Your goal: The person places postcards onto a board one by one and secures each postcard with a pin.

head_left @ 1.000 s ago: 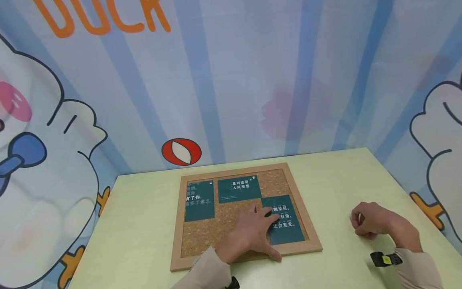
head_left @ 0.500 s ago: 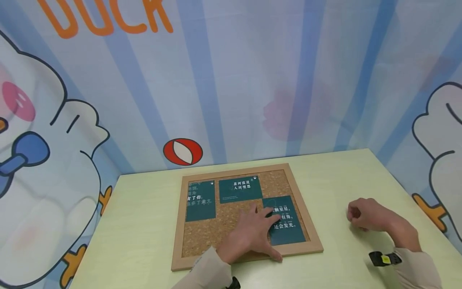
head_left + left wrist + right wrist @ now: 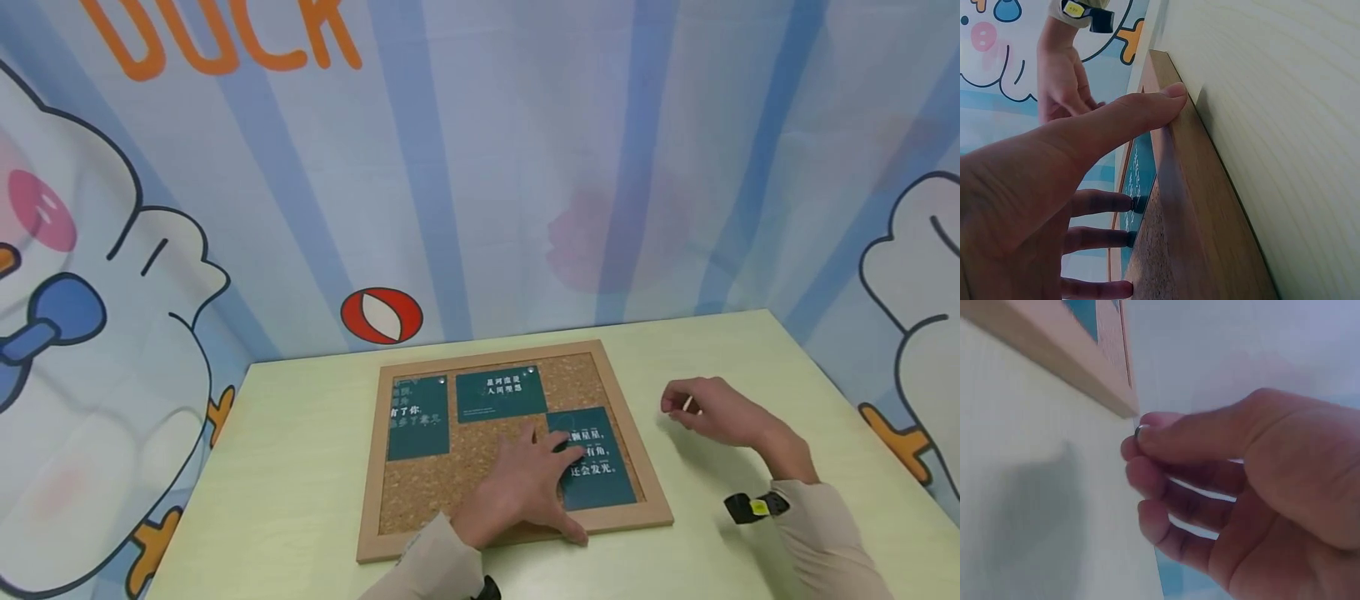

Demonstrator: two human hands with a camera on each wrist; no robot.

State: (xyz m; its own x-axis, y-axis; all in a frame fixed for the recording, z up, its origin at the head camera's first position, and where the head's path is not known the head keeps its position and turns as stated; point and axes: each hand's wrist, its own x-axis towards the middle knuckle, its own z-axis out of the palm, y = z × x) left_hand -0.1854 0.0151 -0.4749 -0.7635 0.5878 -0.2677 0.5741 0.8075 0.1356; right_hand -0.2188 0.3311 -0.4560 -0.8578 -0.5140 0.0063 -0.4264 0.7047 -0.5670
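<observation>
A wood-framed cork board (image 3: 633,433) lies on the table with dark green cards on it. My left hand (image 3: 525,479) spreads over its lower part, fingertips on the right card (image 3: 607,487). The left thumb (image 3: 1163,106) rests on the front of the frame. To the right of the board, my right hand (image 3: 716,412) is raised over the table. Its thumb and forefinger pinch a small shiny thumbtack (image 3: 1139,431), mostly hidden by the fingertips. Silvery tacks show at the top right corners of the middle card (image 3: 480,404) and left card (image 3: 416,433).
The pale yellow table (image 3: 300,467) extends around the board on both sides. Behind it stands a striped blue cloth backdrop (image 3: 517,208) printed with cartoon ducks and a red ball.
My right hand has moved left and away from me, toward the board, still pinching. My left hand holds its place on the board and card.
</observation>
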